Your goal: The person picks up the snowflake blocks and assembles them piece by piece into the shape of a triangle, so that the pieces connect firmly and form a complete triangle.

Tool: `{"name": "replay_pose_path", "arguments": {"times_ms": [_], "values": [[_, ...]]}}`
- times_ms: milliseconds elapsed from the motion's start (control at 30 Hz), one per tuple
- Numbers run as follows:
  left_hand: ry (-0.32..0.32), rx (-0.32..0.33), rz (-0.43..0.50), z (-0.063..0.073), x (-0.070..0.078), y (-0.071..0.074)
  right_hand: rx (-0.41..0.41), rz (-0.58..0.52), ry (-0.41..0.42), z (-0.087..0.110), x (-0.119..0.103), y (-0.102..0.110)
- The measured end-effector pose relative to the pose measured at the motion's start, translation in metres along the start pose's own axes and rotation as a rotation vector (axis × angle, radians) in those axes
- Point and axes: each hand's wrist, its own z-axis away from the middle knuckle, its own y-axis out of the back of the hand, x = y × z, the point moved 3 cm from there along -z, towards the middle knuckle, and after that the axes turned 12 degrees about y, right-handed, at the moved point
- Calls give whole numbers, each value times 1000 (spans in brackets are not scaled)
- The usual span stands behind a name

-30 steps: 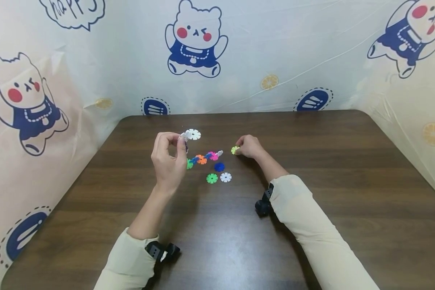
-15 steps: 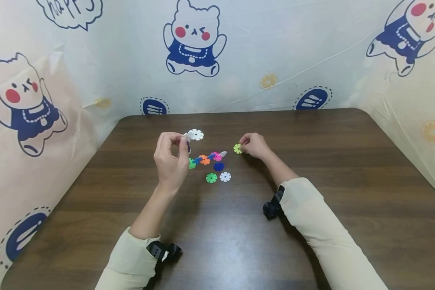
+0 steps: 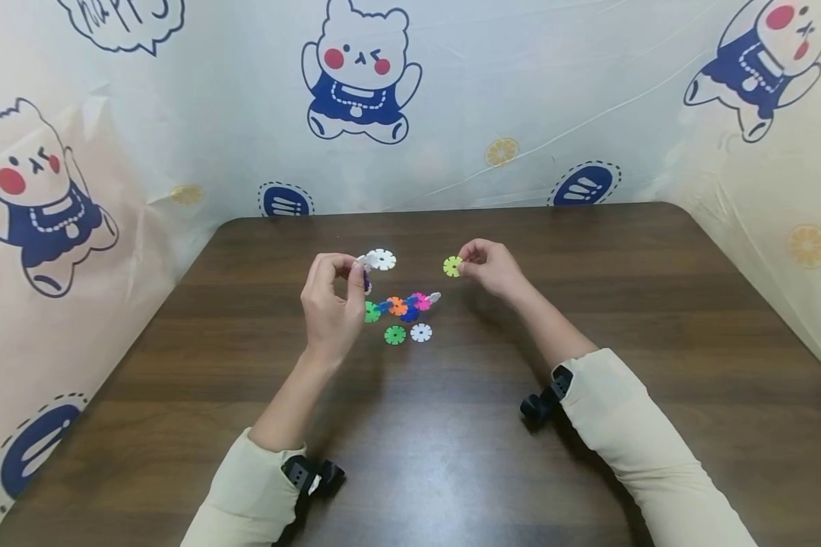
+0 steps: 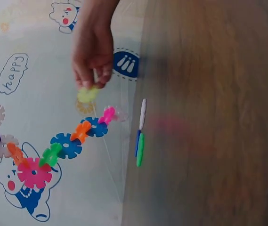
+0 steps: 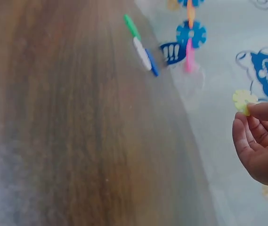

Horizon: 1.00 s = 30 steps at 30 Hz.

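My left hand (image 3: 335,308) pinches one end of a chain of interlocking snowflake discs (image 3: 397,305). The chain sags in a curve in the left wrist view, with white, purple, orange, pink, green and blue discs, and a pink disc (image 4: 28,176) at its lowest part. A pale translucent disc (image 4: 120,114) forms the free end. Between thumb and fingertips, my right hand (image 3: 496,270) pinches a single yellow snowflake disc (image 3: 448,266), held up to the right of the chain and apart from it. The left fingertips are mostly hidden behind the hand.
On the brown table (image 3: 451,425) lie a loose green disc (image 3: 390,335), a white disc (image 3: 416,333) and a blue disc (image 3: 408,316), the last partly behind the chain. A patterned curtain (image 3: 451,91) hangs at the table's far edge.
The right hand has lifted and moved right and slightly away with the yellow disc. The left hand and its chain have shifted a little to the right, now overlapping the loose blue disc.
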Motion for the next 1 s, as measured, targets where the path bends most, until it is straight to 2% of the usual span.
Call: {"name": "replay_pose_path", "arguments": {"times_ms": [133,333,467,567,833,1000], "values": [[-6,-7,5,0,2,-3,7,-30,46,7,-17,0],[-10,-21,25,4,5,-7,24,-151,108,22,-41,-4],[-6,-31,47,5,8,-9,39,-192,149,31,-54,-6],[-3,-39,55,5,11,-11,52,-209,173,35,-60,-7],[-26,-43,73,6,16,-14,82,-346,221,42,-70,-10],[-29,-82,77,8,17,-15,68,-342,240,45,-74,-11]]}}
